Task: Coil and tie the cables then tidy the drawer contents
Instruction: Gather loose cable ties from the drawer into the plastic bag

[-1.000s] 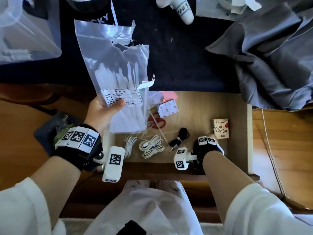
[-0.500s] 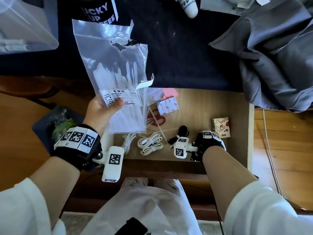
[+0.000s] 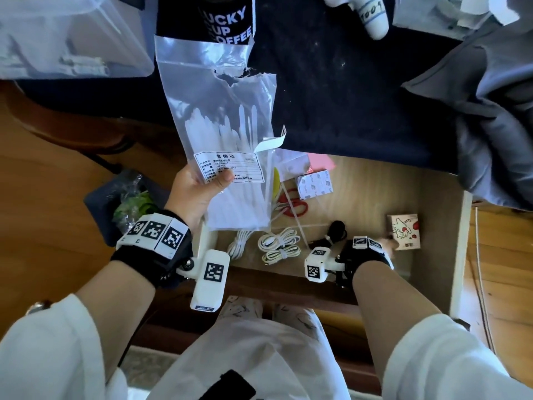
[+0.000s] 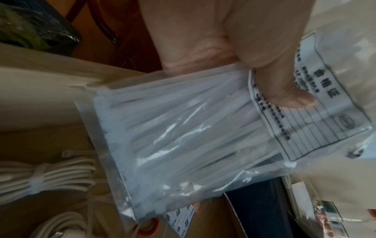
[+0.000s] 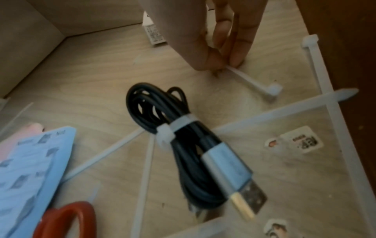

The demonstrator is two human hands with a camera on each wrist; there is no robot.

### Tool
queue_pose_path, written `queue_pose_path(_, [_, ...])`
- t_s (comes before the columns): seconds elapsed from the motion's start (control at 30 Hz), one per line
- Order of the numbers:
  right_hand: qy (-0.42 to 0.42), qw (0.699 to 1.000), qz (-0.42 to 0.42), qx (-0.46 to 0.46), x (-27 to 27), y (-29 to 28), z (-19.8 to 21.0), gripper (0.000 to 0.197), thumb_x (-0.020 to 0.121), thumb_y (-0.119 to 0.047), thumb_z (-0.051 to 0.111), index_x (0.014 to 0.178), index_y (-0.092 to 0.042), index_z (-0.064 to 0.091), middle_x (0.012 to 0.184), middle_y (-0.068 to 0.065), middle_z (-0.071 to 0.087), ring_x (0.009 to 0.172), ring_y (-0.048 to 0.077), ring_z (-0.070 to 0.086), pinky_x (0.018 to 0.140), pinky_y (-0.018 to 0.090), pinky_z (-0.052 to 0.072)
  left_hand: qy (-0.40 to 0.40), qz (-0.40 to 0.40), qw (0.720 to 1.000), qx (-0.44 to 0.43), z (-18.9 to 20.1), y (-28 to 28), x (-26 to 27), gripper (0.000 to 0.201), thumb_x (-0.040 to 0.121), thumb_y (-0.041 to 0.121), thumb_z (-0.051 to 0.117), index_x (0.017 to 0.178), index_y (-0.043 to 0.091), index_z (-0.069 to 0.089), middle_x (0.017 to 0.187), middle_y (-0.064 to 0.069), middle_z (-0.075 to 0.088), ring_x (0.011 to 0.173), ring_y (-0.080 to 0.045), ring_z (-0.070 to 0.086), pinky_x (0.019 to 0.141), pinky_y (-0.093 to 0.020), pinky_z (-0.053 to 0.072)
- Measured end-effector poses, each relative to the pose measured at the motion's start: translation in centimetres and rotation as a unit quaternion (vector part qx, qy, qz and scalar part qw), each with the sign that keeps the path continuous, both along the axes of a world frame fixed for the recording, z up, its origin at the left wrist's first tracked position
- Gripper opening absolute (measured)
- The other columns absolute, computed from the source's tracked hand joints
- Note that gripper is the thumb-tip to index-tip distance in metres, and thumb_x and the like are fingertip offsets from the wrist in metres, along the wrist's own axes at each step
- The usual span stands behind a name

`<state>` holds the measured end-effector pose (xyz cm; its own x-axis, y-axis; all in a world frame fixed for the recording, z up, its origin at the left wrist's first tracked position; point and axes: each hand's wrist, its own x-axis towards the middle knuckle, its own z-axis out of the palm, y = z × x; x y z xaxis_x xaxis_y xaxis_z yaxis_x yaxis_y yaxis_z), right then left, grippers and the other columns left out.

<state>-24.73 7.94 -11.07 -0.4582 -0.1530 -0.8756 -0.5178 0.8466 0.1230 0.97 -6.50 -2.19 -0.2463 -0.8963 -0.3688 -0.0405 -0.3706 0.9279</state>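
Note:
My left hand (image 3: 199,189) holds up a clear plastic bag of white zip ties (image 3: 227,145) over the drawer's left side, thumb (image 4: 284,90) pressed on its label. My right hand (image 5: 219,64) is down in the open drawer (image 3: 458,249) and pinches one end of a loose white zip tie (image 5: 250,80) against the drawer floor. A black cable (image 5: 179,136), coiled and bound with a zip tie, lies just left of that hand. Two tied white cable coils (image 3: 278,246) lie at the front of the drawer, below the bag (image 4: 183,136).
Several loose zip ties (image 5: 264,116) lie crossed on the drawer floor. Red-handled scissors (image 3: 294,203), a notes pad (image 3: 315,184) and a small printed box (image 3: 403,230) are in the drawer too. Grey cloth (image 3: 490,125) hangs over its far right corner.
The right hand has shifted slightly on the drawer floor beside the black cable. The left hand still holds the bag up in the same place.

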Motion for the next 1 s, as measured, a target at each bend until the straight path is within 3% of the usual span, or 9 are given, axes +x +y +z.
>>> queue_pose_path(0.13, [0.055,0.997,-0.033,-0.046,-0.3,0.2,-1.3,0.049,0.09,-0.019,0.052,0.132,0.0,0.038,0.12,0.015,0.051,0.088,0.018,0.05,0.073,0.02,0.045,0.016,-0.003,1.0,-0.002,0.1,-0.3,0.3,0.068,0.048,0.058,0.084,0.103,0.023,0.064,0.105,0.008,0.072,0.107,-0.015,0.064,0.095,-0.036,0.047])
queue_pose_path(0.23, [0.033,0.999,0.034,-0.024,-0.7,0.2,2.0,0.031,0.086,-0.022,0.061,0.114,-0.009,0.056,0.099,0.008,0.054,0.095,0.026,0.054,0.087,0.035,0.044,0.029,-0.013,0.999,-0.006,0.5,-0.6,0.6,0.067,0.049,0.057,0.084,0.103,0.022,0.065,0.105,0.006,0.072,0.108,-0.017,0.063,0.097,-0.038,0.047])
queue_pose_path(0.33, [0.005,0.99,-0.035,-0.134,-2.0,-0.5,2.9,0.007,0.083,-0.012,0.063,0.087,-0.01,0.057,0.083,0.006,0.056,0.081,0.026,0.059,0.066,0.026,0.049,0.031,-0.021,0.999,-0.015,1.4,-1.5,1.0,0.071,0.047,0.059,0.084,0.103,0.021,0.063,0.101,0.009,0.072,0.103,-0.013,0.065,0.092,-0.032,0.048])
queue_pose_path(0.4, [-0.073,0.926,-0.299,-0.219,-2.7,-1.5,3.3,0.018,0.092,-0.009,0.054,0.075,-0.015,0.049,0.074,0.004,0.052,0.071,0.022,0.055,0.051,0.019,0.045,0.03,-0.029,0.999,-0.025,2.1,-2.2,1.4,0.073,0.046,0.059,0.084,0.104,0.02,0.062,0.1,0.01,0.072,0.102,-0.011,0.065,0.091,-0.03,0.048])
queue_pose_path(0.47, [-0.142,0.817,-0.484,-0.281,-2.5,-2.4,4.2,0.024,0.097,-0.002,0.043,0.077,-0.015,0.045,0.075,0.003,0.048,0.067,0.015,0.05,0.054,0.017,0.046,0.033,-0.033,0.998,-0.034,2.8,-2.8,1.7,0.072,0.046,0.06,0.084,0.103,0.021,0.063,0.099,0.01,0.072,0.102,-0.011,0.065,0.091,-0.03,0.048])
queue_pose_path(0.63, [-0.208,0.68,-0.589,-0.384,-1.9,-2.7,7.3,0.013,0.098,0.003,0.03,0.095,0.0,0.043,0.066,0.007,0.043,0.039,0.008,0.048,0.04,0.012,0.037,0.051,-0.035,0.997,-0.041,4.1,-3.8,2.8,0.062,0.049,0.058,0.085,0.1,0.026,0.069,0.106,0.006,0.071,0.109,-0.017,0.063,0.099,-0.04,0.045])
queue_pose_path(0.77, [-0.256,0.658,-0.583,-0.402,-1.1,-2.5,9.2,0.015,0.078,-0.003,0.069,0.079,0.0,0.054,0.069,0.01,0.055,0.053,0.012,0.059,0.048,0.018,0.049,0.062,-0.04,0.996,-0.042,4.3,-4.2,2.4,0.076,0.045,0.061,0.085,0.105,0.021,0.063,0.104,0.006,0.072,0.105,-0.016,0.064,0.092,-0.036,0.049])
queue_pose_path(0.87, [-0.251,0.685,-0.53,-0.433,1.2,-4.2,10.9,0.01,0.089,0.004,0.053,0.085,0.001,0.062,0.065,0.011,0.068,0.058,0.016,0.067,0.056,0.021,0.057,0.07,-0.061,0.995,-0.043,4.5,-4.3,0.8,0.073,0.044,0.061,0.085,0.101,0.021,0.065,0.101,0.007,0.072,0.103,-0.015,0.065,0.093,-0.038,0.048])
queue_pose_path(1.0, [-0.314,0.732,-0.423,-0.432,3.2,-5.9,11.9,0.015,0.094,-0.009,0.052,0.104,-0.011,0.064,0.094,0.002,0.071,0.077,0.013,0.07,0.066,0.021,0.056,0.082,-0.076,0.992,-0.049,5.2,-4.7,-0.8,0.071,0.044,0.06,0.085,0.101,0.022,0.065,0.102,0.005,0.072,0.108,-0.021,0.063,0.102,-0.048,0.043])
